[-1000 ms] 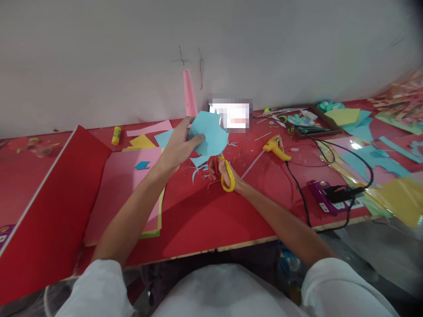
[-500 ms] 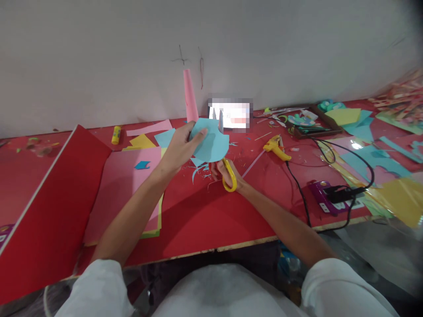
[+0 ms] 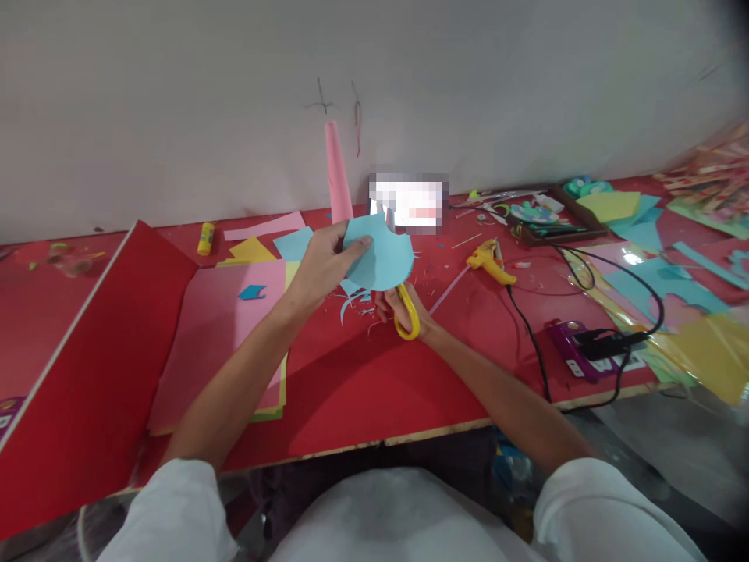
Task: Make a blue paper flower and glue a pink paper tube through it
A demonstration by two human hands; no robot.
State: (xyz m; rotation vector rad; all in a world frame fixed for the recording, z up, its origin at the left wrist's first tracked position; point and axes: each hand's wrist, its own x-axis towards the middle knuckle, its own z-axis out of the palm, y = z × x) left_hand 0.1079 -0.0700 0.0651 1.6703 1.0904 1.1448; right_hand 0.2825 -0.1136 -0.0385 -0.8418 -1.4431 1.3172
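My left hand (image 3: 324, 264) pinches a light blue sheet of paper (image 3: 381, 254) by its left side, thumb on top. The paper has a rounded lower edge and a notch cut at its upper right. Just below it, my right hand (image 3: 393, 307) is closed on a pair of scissors (image 3: 408, 314) with a yellow handle. The paper hides most of the blades; a bit of them shows above its top edge. Thin blue paper offcuts (image 3: 353, 300) lie on the red table under the hands.
A pink paper cone (image 3: 337, 172) stands behind, beside a bright, blurred screen (image 3: 413, 204). To the right are a yellow glue gun (image 3: 491, 261), a purple power strip (image 3: 588, 355) with cables and a tray (image 3: 591, 226). Pink sheets (image 3: 222, 328), a glue stick (image 3: 205, 239) and a red board (image 3: 87, 367) are left.
The blue paper has shifted slightly right and down with my left hand. Less of the scissor blades shows above it. My right hand has stayed nearly in place.
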